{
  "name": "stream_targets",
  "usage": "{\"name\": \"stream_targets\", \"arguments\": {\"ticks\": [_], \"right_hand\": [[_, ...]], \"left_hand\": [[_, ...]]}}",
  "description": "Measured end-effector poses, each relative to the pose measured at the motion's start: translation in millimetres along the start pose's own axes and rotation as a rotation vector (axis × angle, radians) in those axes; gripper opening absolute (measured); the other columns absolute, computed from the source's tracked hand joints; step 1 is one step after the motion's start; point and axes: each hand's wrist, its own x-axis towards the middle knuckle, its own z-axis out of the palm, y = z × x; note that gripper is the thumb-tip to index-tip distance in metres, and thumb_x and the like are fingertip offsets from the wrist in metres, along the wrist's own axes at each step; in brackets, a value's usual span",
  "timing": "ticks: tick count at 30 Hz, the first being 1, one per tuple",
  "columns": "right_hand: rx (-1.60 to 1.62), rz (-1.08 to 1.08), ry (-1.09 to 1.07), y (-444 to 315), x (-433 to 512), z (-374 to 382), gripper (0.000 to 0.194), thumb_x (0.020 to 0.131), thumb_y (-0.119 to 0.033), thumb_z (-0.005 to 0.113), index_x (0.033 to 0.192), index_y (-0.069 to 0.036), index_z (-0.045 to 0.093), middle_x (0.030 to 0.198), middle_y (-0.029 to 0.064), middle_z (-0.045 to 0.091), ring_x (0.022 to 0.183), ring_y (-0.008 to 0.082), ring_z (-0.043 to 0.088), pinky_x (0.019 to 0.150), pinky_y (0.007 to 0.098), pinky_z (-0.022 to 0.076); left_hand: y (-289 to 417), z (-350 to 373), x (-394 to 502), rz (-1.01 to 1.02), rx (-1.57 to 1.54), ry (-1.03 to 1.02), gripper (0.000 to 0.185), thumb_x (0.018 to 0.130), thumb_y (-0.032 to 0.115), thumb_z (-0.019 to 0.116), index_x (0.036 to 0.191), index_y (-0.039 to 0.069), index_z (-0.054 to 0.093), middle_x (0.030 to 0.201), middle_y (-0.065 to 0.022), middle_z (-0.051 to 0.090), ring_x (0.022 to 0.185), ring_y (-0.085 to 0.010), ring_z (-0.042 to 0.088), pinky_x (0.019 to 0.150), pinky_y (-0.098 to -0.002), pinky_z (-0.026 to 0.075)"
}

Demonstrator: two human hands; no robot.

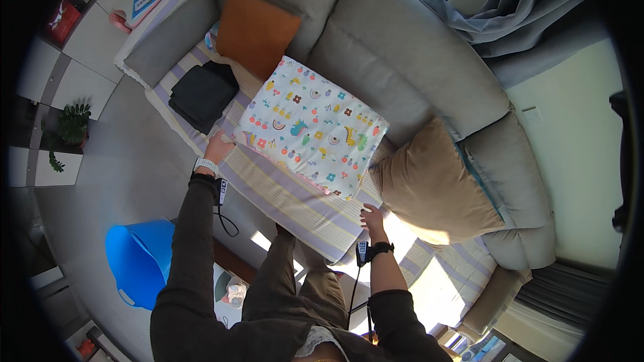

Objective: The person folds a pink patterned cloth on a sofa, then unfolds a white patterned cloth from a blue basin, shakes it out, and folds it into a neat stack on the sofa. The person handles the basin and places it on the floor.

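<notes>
A white cloth printed with colourful dinosaurs, rainbows and fruit (312, 128) lies folded in a flat rectangle on the sofa's striped cover, a bit of pink showing along its near edge. My left hand (219, 146) is at the cloth's left corner, fingers bent against it; whether they pinch the fabric cannot be told. My right hand (372, 220) is just off the near right corner, fingers apart and holding nothing. Dark folded fabric (204, 95) rests beyond my left hand.
An orange cushion (256, 30) leans on the backrest behind the cloth, and a large tan cushion (435, 186) sits at its right. On the floor at the lower left stands a blue plastic tub (138, 261). Thin cables hang from both wrist devices.
</notes>
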Motion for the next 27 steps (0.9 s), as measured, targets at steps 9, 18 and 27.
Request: {"name": "stream_targets", "arguments": {"ticks": [9,18,27], "right_hand": [[-0.453,0.37,-0.219,110,-79,-31,0.03,0.087,-0.028,0.063,0.113,-0.013,0.065,0.084,0.0083,0.069,0.068,0.0192,0.065,0.059,0.0358,0.0504],[-0.243,-0.037,-0.06,13,-41,-95,0.028,0.09,-0.016,0.055,0.115,-0.008,0.063,0.086,0.012,0.069,0.07,0.0201,0.067,0.06,0.0336,0.053],[-0.621,-0.53,-0.267,-155,-28,-32,0.031,0.089,-0.012,0.051,0.117,-0.003,0.063,0.085,0.0117,0.068,0.074,0.0179,0.066,0.065,0.0301,0.0529]], "left_hand": [[-160,19,-135,-0.612,-0.419,-0.358,0.026,0.083,0.021,0.06,0.107,0.013,0.064,0.08,0.0008,0.063,0.068,-0.0125,0.06,0.057,-0.0302,0.043],[-129,-2,-246,-0.469,-0.645,-0.202,0.029,0.089,0.019,0.055,0.117,0.01,0.061,0.093,-0.0025,0.067,0.082,-0.0131,0.065,0.064,-0.0292,0.048],[-115,-85,-456,-0.507,-0.802,0.335,0.033,0.093,0.022,0.052,0.122,0.009,0.059,0.098,-0.0032,0.067,0.087,-0.0127,0.064,0.071,-0.0271,0.048]]}}
